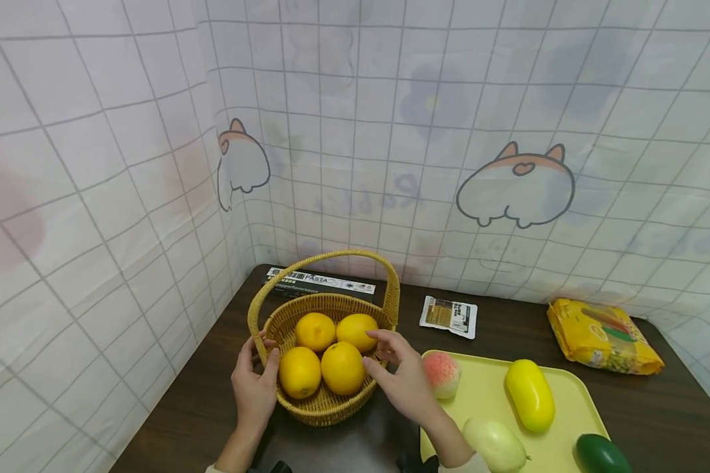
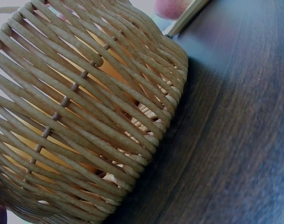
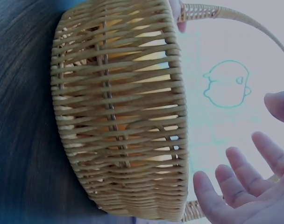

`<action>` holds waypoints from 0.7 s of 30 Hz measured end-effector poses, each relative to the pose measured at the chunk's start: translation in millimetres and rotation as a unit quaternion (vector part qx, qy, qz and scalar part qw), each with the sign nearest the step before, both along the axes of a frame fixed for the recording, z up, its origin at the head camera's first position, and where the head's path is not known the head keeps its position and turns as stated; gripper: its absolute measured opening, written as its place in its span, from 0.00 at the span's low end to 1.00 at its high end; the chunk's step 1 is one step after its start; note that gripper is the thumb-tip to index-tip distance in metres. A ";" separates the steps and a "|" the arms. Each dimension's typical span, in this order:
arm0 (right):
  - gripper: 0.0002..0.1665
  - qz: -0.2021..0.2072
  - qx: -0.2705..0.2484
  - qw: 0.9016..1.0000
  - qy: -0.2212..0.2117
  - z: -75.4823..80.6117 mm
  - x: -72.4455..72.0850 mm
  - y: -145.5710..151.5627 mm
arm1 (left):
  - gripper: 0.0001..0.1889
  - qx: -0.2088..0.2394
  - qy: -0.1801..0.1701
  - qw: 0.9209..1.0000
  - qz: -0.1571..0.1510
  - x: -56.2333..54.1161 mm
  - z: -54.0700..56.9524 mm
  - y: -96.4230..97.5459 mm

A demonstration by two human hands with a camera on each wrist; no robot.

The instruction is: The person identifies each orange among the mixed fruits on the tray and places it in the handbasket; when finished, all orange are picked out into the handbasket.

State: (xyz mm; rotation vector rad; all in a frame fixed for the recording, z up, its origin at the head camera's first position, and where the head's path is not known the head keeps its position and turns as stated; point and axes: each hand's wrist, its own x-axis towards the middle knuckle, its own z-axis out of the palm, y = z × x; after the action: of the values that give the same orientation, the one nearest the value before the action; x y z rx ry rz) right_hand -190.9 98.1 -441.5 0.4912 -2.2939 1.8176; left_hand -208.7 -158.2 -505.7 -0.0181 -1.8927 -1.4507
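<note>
A woven wicker basket [image 1: 322, 415] with a tall arched handle [image 1: 307, 261] stands on the dark table, holding several yellow-orange citrus fruits [image 1: 342, 369]. My left hand [image 1: 256, 382] grips its left rim by the foot of the handle, thumb in front and fingers behind. Over the right rim hovers my right hand [image 1: 403, 376], fingers spread and slightly bent, close to the back right fruit [image 1: 356, 330]. In the right wrist view the right hand [image 3: 247, 193] shows nothing between its fingers. Basket weave [image 2: 86, 121] fills much of the left wrist view.
Right of the basket is a yellow-green tray [image 1: 470, 368] with a peach [image 1: 442, 376], a yellow oblong fruit [image 1: 530, 395], a pale green fruit [image 1: 494, 443] and a dark green one [image 1: 601, 454]. Behind lie a pasta box [image 1: 325, 284], a small sachet [image 1: 448, 316] and a yellow packet [image 1: 605, 337].
</note>
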 end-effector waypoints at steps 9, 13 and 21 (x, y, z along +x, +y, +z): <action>0.20 -0.007 0.026 1.000 -0.006 -0.1 -0.2 1.9 | 0.18 -0.002 -0.006 1.000 0.003 -0.1 0.0 0.0; 0.19 0.000 0.033 0.999 0.000 -0.3 -1.0 3.2 | 0.19 -0.013 -0.001 1.000 0.002 0.2 0.7 0.8; 0.21 0.005 0.068 0.997 0.038 9.5 3.3 18.4 | 0.40 -0.102 0.083 0.990 0.047 11.0 3.7 12.4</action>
State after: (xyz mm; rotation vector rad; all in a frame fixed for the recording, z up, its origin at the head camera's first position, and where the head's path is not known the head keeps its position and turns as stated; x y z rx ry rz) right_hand -187.6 116.4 -432.0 0.5811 -2.3775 1.6256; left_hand -197.7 -145.9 -502.0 -0.1405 -1.8715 -1.1528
